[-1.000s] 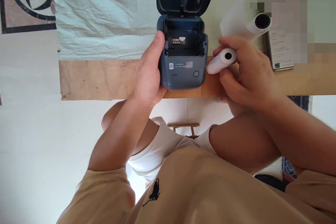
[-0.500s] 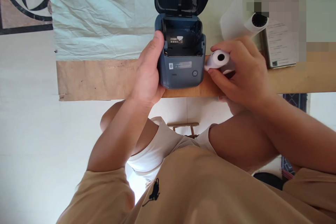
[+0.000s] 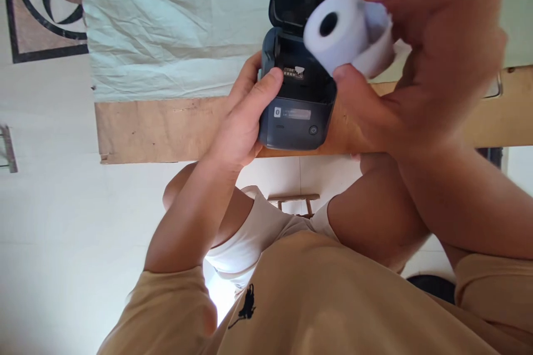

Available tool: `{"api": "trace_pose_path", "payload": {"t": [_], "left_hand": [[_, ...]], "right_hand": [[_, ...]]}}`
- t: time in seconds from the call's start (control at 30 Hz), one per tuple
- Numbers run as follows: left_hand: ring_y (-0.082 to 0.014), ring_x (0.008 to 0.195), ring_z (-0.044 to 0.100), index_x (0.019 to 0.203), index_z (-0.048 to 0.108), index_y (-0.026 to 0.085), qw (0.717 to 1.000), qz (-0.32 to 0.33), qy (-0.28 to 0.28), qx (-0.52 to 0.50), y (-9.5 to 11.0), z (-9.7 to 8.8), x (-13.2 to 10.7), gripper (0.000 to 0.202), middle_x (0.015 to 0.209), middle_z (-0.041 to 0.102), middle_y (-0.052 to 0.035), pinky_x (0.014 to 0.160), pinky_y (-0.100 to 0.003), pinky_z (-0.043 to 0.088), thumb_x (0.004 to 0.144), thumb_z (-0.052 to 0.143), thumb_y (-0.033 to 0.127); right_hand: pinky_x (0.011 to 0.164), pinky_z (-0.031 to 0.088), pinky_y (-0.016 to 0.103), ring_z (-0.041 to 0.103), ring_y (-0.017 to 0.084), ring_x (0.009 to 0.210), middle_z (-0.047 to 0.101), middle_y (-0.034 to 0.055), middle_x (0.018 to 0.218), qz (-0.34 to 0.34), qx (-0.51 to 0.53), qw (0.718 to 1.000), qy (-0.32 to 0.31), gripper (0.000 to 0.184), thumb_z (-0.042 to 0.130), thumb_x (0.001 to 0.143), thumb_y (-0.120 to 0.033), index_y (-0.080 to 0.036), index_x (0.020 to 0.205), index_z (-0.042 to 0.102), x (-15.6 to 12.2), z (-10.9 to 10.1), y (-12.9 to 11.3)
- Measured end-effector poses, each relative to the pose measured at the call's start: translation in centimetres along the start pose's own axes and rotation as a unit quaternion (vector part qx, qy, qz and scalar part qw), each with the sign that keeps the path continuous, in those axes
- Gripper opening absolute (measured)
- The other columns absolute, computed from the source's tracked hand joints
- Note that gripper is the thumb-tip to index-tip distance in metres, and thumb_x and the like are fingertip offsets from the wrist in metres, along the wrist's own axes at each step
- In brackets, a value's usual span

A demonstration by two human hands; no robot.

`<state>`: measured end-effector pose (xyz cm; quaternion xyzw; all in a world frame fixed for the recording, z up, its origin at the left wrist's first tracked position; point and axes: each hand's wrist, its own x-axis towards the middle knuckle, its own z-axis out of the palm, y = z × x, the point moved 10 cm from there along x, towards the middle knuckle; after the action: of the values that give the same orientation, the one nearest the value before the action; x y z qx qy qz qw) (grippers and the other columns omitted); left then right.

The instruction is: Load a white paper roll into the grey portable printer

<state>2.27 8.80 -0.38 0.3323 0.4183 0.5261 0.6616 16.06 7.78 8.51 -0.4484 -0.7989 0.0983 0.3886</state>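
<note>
A dark blue label printer [image 3: 291, 125] stands tilted at the table's front edge, its black lid swung up and its paper bay bare. My left hand [image 3: 250, 105] grips the printer's left side, thumb on the rim of the bay. Between the thumb and fingers of my right hand [image 3: 433, 61] is a small white paper roll [image 3: 343, 28] with a dark hollow core. A loose end of paper curls off the roll's right side. The roll is raised above the bay's right part and hides some of the lid and rim.
The wooden table [image 3: 166, 130] has a pale green cloth [image 3: 175, 28] over its back part. A patterned floor tile [image 3: 50, 5] shows at the far left. My legs are under the table's front edge, with a wooden stool [image 3: 293, 198] between them.
My right hand has lifted the paper roll from beside the printer, up and over its bay. The printer is turned slightly, with my left hand still on it.
</note>
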Motion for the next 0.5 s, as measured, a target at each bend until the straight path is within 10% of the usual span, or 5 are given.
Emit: {"api": "trace_pose_path", "payload": {"t": [0.17, 0.5], "left_hand": [[-0.0229, 0.106, 0.068, 0.112, 0.056, 0.025, 0.998, -0.034, -0.051, 0.021, -0.4, 0.3, -0.1, 0.023, 0.11, 0.07, -0.0034, 0.079, -0.031, 0.052, 0.092, 0.058, 0.036], [-0.0195, 0.086, 0.068, 0.101, 0.058, 0.026, 0.999, -0.014, -0.019, -0.031, -0.3, -0.1, -0.1, 0.02, 0.093, 0.069, -0.0016, 0.065, -0.029, 0.049, 0.086, 0.062, 0.038]], "right_hand": [[0.089, 0.051, 0.035, 0.062, 0.018, 0.112, 0.059, -0.0031, 0.121, 0.026, -0.169, 0.983, -0.062, 0.029, 0.047, 0.089, -0.031, -0.019, 0.115, 0.049, 0.6, 2.3, 1.0], [0.088, 0.05, 0.037, 0.061, 0.015, 0.098, 0.063, -0.0053, 0.102, -0.09, -0.079, 0.993, -0.022, 0.011, 0.054, 0.083, -0.022, -0.02, 0.093, 0.059, 0.0, 1.9, -1.8]]}}
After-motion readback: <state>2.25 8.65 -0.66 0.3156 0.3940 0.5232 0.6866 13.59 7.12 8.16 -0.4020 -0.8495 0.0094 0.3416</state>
